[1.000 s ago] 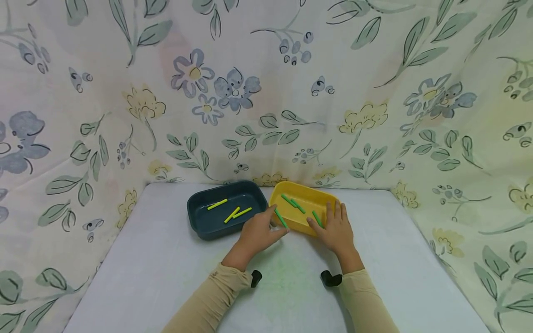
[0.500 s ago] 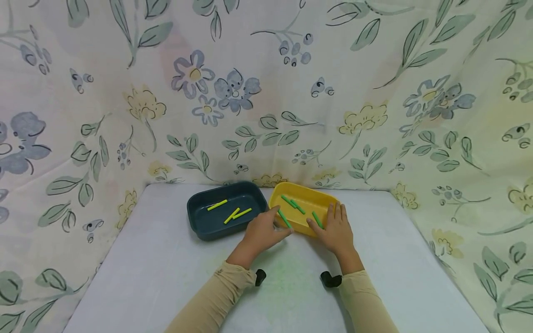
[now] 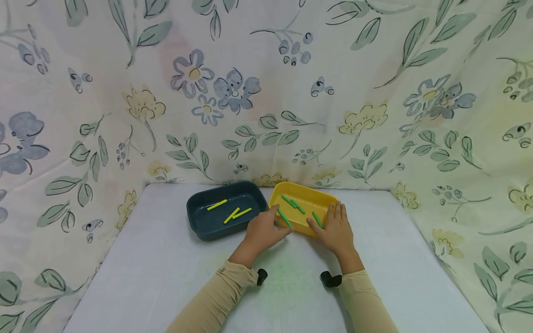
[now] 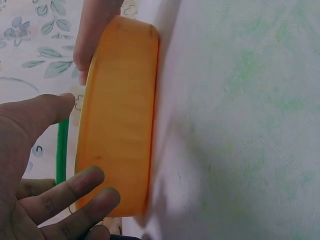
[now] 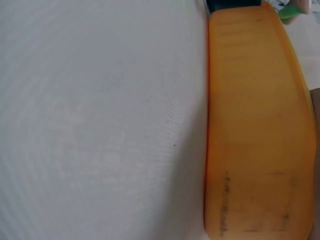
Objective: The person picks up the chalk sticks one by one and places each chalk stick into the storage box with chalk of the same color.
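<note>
My left hand [image 3: 263,230] pinches a green chalk stick [image 3: 285,218] end to end between thumb and index finger, above the near left rim of the yellow tub [image 3: 307,228]. In the left wrist view the same chalk [image 4: 61,150] spans from thumb to index finger, with the other fingers spread in front of the tub's wall [image 4: 120,110]. My right hand [image 3: 338,233] rests on the tub's near right corner, fingers straight along the rim. Its thumb lies by a green chalk stick [image 3: 317,219] inside. Several more green sticks [image 3: 287,200] lie in the tub.
A dark blue tub [image 3: 204,230] with 3 yellow chalk sticks [image 3: 217,205] stands to the left, close beside the yellow one. Both sit on a white-covered table [image 3: 141,259] with faint green smears, before a floral cloth backdrop [image 3: 266,152].
My left hand has shifted slightly right with the green chalk stick, further over the yellow tub, and is nearly still over the last half second. My right hand and both tubs stay put.
</note>
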### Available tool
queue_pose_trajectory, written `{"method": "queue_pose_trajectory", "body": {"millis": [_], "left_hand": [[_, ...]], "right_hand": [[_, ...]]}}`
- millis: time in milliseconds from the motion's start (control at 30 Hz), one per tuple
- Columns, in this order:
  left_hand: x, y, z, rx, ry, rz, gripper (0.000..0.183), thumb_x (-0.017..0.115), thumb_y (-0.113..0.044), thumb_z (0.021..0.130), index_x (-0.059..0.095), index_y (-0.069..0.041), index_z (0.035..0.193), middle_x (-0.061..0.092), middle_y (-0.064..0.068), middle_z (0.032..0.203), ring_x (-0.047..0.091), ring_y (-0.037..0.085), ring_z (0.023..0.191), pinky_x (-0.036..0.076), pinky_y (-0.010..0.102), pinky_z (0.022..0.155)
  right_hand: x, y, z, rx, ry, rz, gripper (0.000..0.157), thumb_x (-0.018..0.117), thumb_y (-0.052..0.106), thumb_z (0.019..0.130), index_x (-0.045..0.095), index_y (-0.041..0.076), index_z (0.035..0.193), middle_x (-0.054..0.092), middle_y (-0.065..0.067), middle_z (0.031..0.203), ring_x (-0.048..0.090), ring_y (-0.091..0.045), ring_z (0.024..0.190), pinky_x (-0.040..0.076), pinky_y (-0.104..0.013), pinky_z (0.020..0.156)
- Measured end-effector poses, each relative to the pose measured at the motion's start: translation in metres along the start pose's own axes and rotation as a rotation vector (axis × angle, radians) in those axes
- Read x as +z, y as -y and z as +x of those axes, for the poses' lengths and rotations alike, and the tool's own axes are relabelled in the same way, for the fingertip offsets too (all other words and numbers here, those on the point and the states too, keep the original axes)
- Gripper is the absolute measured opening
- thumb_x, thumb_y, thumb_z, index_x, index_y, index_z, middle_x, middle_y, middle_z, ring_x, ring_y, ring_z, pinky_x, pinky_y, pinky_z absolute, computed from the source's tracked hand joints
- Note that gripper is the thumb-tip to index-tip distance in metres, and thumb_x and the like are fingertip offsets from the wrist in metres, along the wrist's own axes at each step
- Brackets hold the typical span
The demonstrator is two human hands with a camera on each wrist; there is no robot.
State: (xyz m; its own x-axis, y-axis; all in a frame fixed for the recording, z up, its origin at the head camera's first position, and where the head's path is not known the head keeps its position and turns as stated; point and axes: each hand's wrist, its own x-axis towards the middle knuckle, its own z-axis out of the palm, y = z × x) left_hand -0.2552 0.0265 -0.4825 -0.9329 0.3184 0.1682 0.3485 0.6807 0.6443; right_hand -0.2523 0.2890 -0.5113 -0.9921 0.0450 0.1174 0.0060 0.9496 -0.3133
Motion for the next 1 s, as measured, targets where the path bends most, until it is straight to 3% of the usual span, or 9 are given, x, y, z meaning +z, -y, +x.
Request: {"method": "queue_pose_trajectory", "body": {"millis": [300, 600, 767, 1000], "left_hand": [[0.004, -0.002, 0.004, -0.036, -0.03, 0.023, 0.086, 0.08, -0.054, 0.09, 0.051, -0.009, 0.157, 0.079, 0.002, 0.097, 0.068, 0.013, 0.077, 0.052, 0.034, 0.062], [0.01, -0.007, 0.009, -0.067, -0.03, 0.049, 0.087, 0.08, -0.057, 0.09, 0.052, -0.008, 0.157, 0.079, 0.007, 0.103, 0.071, 0.018, 0.082, 0.055, 0.039, 0.067], [0.012, -0.007, 0.01, -0.061, -0.024, 0.063, 0.087, 0.078, -0.059, 0.091, 0.052, -0.007, 0.156, 0.079, 0.01, 0.103, 0.069, 0.018, 0.077, 0.053, 0.039, 0.064], [0.014, -0.007, 0.013, -0.084, -0.012, 0.076, 0.092, 0.074, -0.06, 0.093, 0.045, -0.007, 0.162, 0.068, 0.005, 0.075, 0.057, 0.015, 0.061, 0.044, 0.035, 0.054]], "right_hand": [[0.0, 0.0, -0.001, -0.001, 0.012, -0.001, 0.114, 0.043, 0.078, 0.101, 0.011, -0.011, 0.165, 0.0, -0.034, 0.174, 0.002, -0.05, 0.164, 0.015, -0.063, 0.131], [-0.001, 0.001, -0.001, 0.003, 0.016, -0.001, 0.113, 0.042, 0.078, 0.101, 0.013, -0.01, 0.166, 0.002, -0.032, 0.175, -0.001, -0.05, 0.164, 0.015, -0.065, 0.13], [-0.001, 0.001, 0.0, 0.004, 0.029, -0.001, 0.113, 0.041, 0.079, 0.1, 0.013, -0.009, 0.166, 0.004, -0.032, 0.175, -0.002, -0.05, 0.163, 0.014, -0.066, 0.13], [0.0, 0.0, 0.001, 0.002, 0.016, -0.004, 0.112, 0.042, 0.079, 0.1, 0.015, -0.007, 0.167, 0.007, -0.031, 0.175, 0.001, -0.05, 0.164, 0.016, -0.066, 0.13]]}}
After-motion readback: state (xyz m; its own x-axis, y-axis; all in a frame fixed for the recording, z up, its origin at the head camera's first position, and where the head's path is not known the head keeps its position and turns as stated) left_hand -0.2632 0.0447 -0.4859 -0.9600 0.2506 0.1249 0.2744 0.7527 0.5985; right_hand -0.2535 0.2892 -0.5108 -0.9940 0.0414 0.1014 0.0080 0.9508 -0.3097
